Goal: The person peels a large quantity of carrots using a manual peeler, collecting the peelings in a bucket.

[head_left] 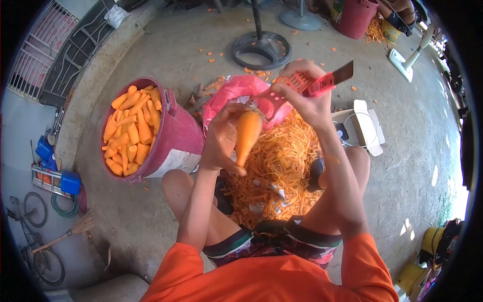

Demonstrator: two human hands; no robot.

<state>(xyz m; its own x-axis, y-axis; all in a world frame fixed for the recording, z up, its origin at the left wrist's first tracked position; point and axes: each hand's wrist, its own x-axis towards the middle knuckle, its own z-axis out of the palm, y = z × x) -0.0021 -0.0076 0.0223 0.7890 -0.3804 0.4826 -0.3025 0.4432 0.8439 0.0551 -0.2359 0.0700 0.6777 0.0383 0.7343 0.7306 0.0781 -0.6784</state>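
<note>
My left hand (220, 138) is wrapped round a peeled orange carrot (248, 132), its narrow end pointing down toward me. In my right hand (313, 100) is a red peeler (274, 98), its metal head right at the carrot's thick upper end. A flat blade (344, 73) juts out from the red handle's far side beyond my fingers. Below both hands a large heap of carrot peelings (282, 168) lies between my legs. Behind the carrot sits a pink mesh sack (221, 98), partly hidden by my left hand.
At left, a tilted maroon tub (173, 131) holds many peeled carrots (133, 123). A black round stand base (261, 50) is ahead, and an open white box (359, 126) lies at right. Another maroon bin (354, 20) stands far right near a person's bare limb. Carrot scraps dot the concrete floor.
</note>
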